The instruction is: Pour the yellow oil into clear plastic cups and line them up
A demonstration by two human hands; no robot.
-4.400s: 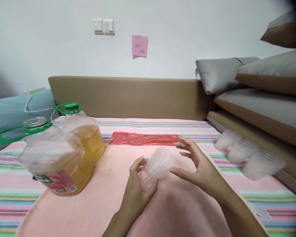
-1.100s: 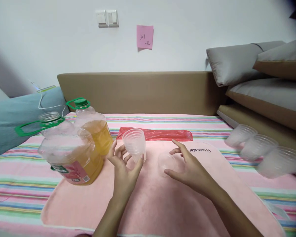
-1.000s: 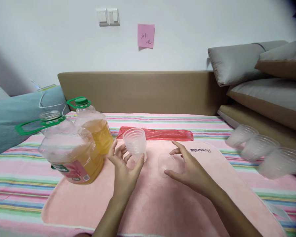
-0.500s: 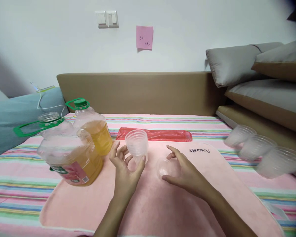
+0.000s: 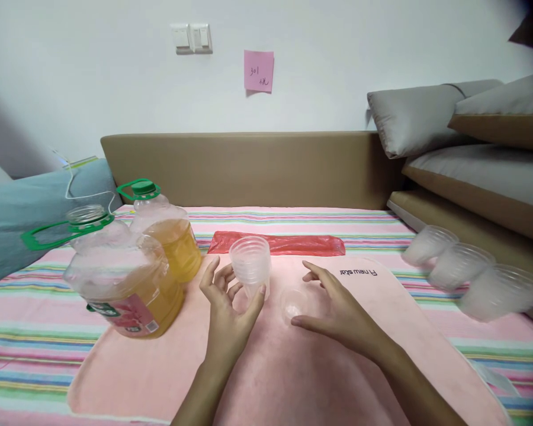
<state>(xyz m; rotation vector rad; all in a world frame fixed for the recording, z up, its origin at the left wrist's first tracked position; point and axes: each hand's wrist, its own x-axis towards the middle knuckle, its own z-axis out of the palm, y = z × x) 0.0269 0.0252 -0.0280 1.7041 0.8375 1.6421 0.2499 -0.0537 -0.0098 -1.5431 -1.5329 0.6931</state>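
Observation:
My left hand (image 5: 231, 299) is closed around a stack of clear plastic cups (image 5: 251, 260), thumb on the near right side and fingers on the left. The stack stands with its rims up. To its right, another clear plastic piece (image 5: 293, 305), round and see-through like a cup, is over the pink mat (image 5: 182, 378). My right hand (image 5: 328, 305) is just beside this piece, its thumb and fingers spread apart. Whether the thumb tip touches its edge, I cannot tell.
Two large jugs of amber liquid with green handles stand at left; the nearer jug (image 5: 124, 290) has no cap, the farther jug (image 5: 173, 242) is capped. A red plastic bag (image 5: 284, 244) lies behind the cups. Several stacked cups (image 5: 462, 266) lie at right beside cushions (image 5: 479, 177).
The stack in my left hand has shifted slightly right and down in the view. My right hand stays nearly in place with its fingers apart. The whole view has tilted a little.

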